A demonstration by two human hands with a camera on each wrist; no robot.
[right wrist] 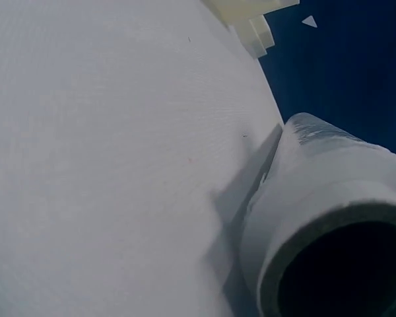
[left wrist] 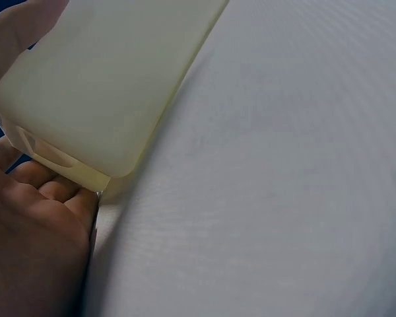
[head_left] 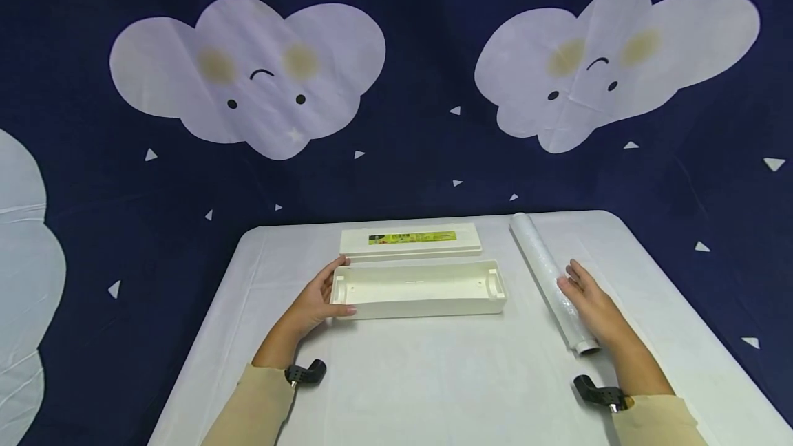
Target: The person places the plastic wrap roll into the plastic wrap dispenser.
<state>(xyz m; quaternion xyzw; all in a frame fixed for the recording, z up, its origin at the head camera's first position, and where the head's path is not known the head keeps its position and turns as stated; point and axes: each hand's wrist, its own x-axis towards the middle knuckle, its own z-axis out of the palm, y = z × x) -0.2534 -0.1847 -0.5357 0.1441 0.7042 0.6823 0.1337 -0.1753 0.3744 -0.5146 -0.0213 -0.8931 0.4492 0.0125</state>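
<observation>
An open, empty white box point(head_left: 421, 308) lies lengthwise on the table. My left hand point(head_left: 314, 301) grips its left end, thumb on the front wall and fingers round the far side; in the left wrist view the hand point(left wrist: 39, 224) is at the end of the box point(left wrist: 99, 86). My right hand point(head_left: 591, 308) rests its fingertips against the right side of the roll of clear film point(head_left: 548, 274), fingers loosely bent. The right wrist view shows the roll point(right wrist: 323, 178) with its hollow core, but not the hand.
Behind the box lies a white lid point(head_left: 409, 250) with a yellow-green label. A white cloth covers the table point(head_left: 434, 377). Beyond its back edge hangs a dark blue curtain point(head_left: 421, 177) with clouds. Each wrist wears a black camera.
</observation>
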